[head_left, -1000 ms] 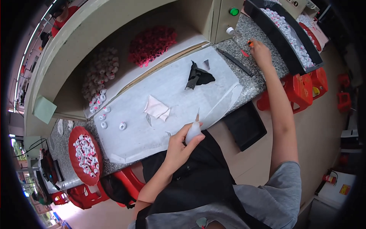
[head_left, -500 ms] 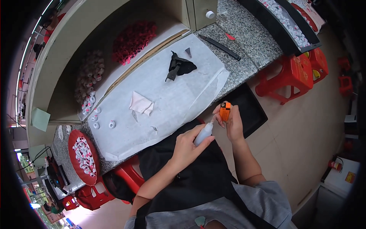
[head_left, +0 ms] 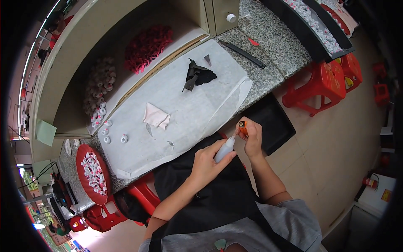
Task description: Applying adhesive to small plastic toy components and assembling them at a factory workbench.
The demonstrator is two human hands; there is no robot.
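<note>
My left hand [head_left: 205,163] is closed around a small whitish squeeze bottle [head_left: 225,150], its narrow tip pointing up and away from me. Just beyond that tip, my right hand [head_left: 253,140] grips an orange lighter [head_left: 243,130] with its metal top facing up. Fingers of the right hand are close to the bottle's tip; whether they touch it I cannot tell. Both hands are over my black apron [head_left: 222,189], off the front edge of the bench. On the white paper sheet [head_left: 184,122] lie a pale pink cloth [head_left: 156,116] and a crumpled black cloth [head_left: 198,76].
Heaps of red pieces [head_left: 149,48] and small white pieces [head_left: 100,80] fill the shelf. A red dish [head_left: 79,168] of white pieces stands at left. A black-handled cutter [head_left: 245,56] lies on the granite top [head_left: 268,46]. Red stools [head_left: 321,86] and a black tray [head_left: 275,126] are at right.
My right hand has turned, with more of its fingers wrapped over the lighter, and the lighter has shifted slightly left and down. My left hand keeps its hold on the bottle.
</note>
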